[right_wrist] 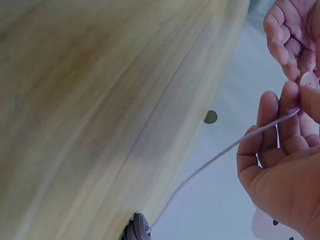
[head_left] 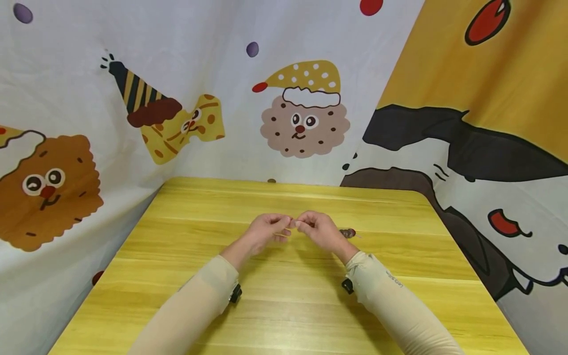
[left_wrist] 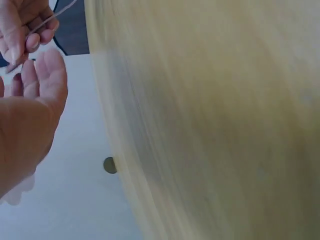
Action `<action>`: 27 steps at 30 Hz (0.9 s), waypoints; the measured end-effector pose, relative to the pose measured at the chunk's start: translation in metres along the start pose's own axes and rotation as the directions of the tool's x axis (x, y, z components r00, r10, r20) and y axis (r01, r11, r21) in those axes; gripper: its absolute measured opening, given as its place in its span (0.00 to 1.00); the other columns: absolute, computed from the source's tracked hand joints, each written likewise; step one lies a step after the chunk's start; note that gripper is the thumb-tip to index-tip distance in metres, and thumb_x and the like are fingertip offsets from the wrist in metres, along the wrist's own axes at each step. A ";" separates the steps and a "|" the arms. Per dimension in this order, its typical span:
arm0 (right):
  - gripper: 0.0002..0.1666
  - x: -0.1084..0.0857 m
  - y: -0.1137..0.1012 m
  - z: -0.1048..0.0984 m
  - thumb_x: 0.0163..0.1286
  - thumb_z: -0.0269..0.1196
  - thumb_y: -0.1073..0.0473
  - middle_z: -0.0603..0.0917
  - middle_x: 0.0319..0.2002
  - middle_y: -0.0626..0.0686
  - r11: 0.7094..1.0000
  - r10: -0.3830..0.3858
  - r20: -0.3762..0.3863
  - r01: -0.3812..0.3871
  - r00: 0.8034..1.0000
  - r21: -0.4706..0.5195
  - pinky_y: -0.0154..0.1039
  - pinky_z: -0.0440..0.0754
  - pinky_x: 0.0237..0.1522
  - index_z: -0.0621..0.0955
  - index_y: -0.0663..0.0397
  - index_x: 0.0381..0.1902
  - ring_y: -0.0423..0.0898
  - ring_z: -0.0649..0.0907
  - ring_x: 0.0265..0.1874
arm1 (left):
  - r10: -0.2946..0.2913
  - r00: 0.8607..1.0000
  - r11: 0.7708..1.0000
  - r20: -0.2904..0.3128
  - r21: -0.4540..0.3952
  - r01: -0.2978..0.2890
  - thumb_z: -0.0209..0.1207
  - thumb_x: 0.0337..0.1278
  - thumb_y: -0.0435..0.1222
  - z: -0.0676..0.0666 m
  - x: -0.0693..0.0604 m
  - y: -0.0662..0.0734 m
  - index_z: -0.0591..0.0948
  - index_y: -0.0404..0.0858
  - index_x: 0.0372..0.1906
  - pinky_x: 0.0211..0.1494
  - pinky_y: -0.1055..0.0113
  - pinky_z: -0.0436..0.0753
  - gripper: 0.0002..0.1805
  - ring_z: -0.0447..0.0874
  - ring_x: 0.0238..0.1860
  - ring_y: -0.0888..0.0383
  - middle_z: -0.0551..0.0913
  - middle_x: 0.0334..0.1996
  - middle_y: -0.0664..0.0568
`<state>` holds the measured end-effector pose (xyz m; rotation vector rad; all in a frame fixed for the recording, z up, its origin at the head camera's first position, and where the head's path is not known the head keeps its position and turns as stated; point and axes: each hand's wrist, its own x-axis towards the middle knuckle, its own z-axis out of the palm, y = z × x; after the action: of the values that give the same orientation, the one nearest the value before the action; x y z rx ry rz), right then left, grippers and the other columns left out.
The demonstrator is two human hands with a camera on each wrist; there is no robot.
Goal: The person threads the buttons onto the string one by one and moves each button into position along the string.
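Note:
Over the table, my two hands meet fingertip to fingertip. My right hand [head_left: 321, 230] pinches a thin pale cord [right_wrist: 215, 156] between thumb and fingers. The cord runs down to a short stack of dark round discs [head_left: 347, 232] lying on the table beside the right wrist. At the fingertips is a small pinkish round piece [right_wrist: 309, 80], perhaps a button; its details are too small to tell. My left hand [head_left: 266, 230] appears to pinch that piece with thumb and forefinger, its other fingers loosely extended. Fingers partly hide the contact.
The wooden table [head_left: 284, 305] has rounded far corners and ends against a hanging cloth [head_left: 235, 162] printed with cartoon figures. Both forearms wear pale sleeves [head_left: 195, 301], with a small black device [head_left: 235, 293] under the left wrist.

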<state>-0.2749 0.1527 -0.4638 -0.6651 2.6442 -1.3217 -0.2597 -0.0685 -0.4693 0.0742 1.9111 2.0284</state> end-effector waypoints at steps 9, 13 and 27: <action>0.09 0.001 -0.006 0.002 0.80 0.66 0.50 0.91 0.36 0.48 0.999 0.015 -0.068 -0.018 0.998 -0.043 0.34 0.73 0.26 0.90 0.47 0.44 0.42 0.75 0.24 | 0.255 0.957 0.929 -0.137 0.308 -0.203 0.72 0.68 0.42 0.010 -0.005 -0.001 0.92 0.40 0.50 0.52 0.56 0.92 0.12 0.93 0.50 0.43 0.94 0.47 0.48; 0.09 0.000 -0.009 0.004 0.77 0.70 0.50 0.91 0.33 0.46 0.996 0.041 -0.106 -0.049 0.994 -0.078 0.34 0.76 0.27 0.91 0.46 0.39 0.41 0.76 0.24 | 0.346 0.919 0.873 -0.189 0.424 -0.242 0.72 0.69 0.41 0.015 -0.007 -0.002 0.93 0.41 0.47 0.49 0.61 0.92 0.10 0.94 0.47 0.53 0.95 0.45 0.49; 0.10 0.002 -0.012 0.005 0.72 0.74 0.52 0.92 0.38 0.49 0.996 0.092 -0.110 -0.093 0.990 -0.001 0.36 0.83 0.34 0.88 0.48 0.46 0.50 0.89 0.36 | 0.407 0.898 0.840 -0.165 0.453 -0.297 0.68 0.72 0.37 0.020 -0.008 -0.004 0.92 0.39 0.47 0.48 0.64 0.92 0.08 0.93 0.45 0.56 0.95 0.43 0.49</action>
<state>-0.2714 0.1415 -0.4578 -0.4767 2.7283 -1.3629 -0.2461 -0.0514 -0.4703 0.3117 2.6493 1.8686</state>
